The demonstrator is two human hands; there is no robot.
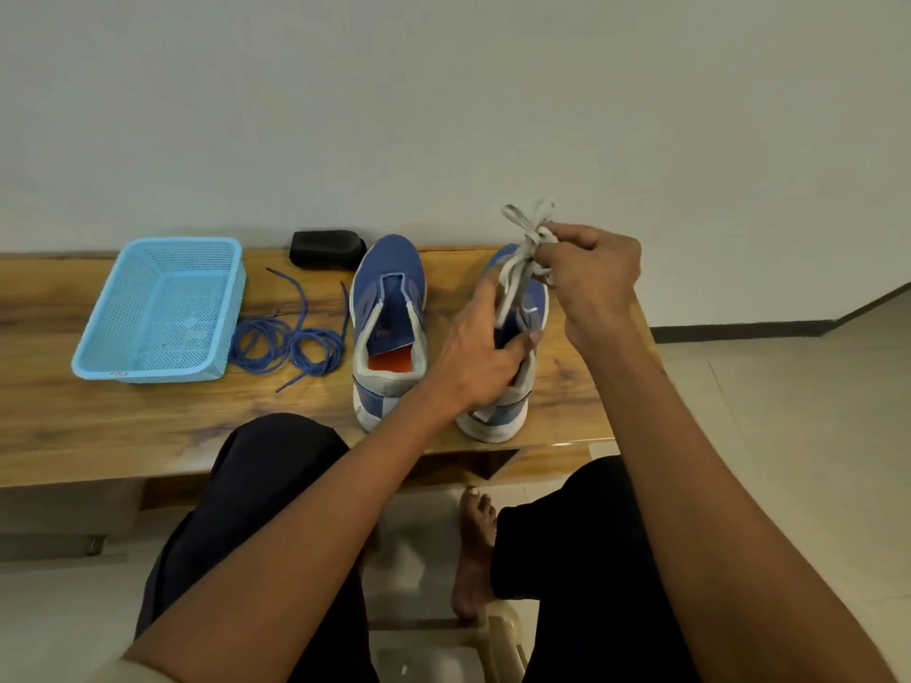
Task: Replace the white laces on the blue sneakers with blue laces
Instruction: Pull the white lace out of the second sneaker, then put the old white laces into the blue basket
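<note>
In the head view, two blue sneakers are seen standing side by side on a long wooden bench point(123, 436), toes toward the wall. The left sneaker point(389, 308) already appears stripped of its lace, its tongue lying bare and its orange insole showing. The right sneaker point(512, 386) is steadied by the left hand point(480, 352), whose fingers and thumb are curled round its collar and tongue. A white lace point(517, 268) is drawn up from this shoe and is pinched in a loose bunch by the curled fingers of the right hand point(591, 283), held above the toe. How many eyelets are still threaded cannot be told, since the hands cover them. The task is judged to be in its first half: one shoe seems cleared, the second is being unlaced, and no blue lace has yet been threaded. The blue laces point(286, 345) are left in two loose coils on the bench, between the left sneaker and a light blue plastic basket point(98, 357), just beside the basket's corner. A black pad-like object point(328, 248) is set against the wall behind the coils. The bench is of warm, grained wood; behind it a plain pale wall is seen, with a dark skirting line at the right and pale floor tiles below. A bare foot point(475, 549) is rested under the bench.
</note>
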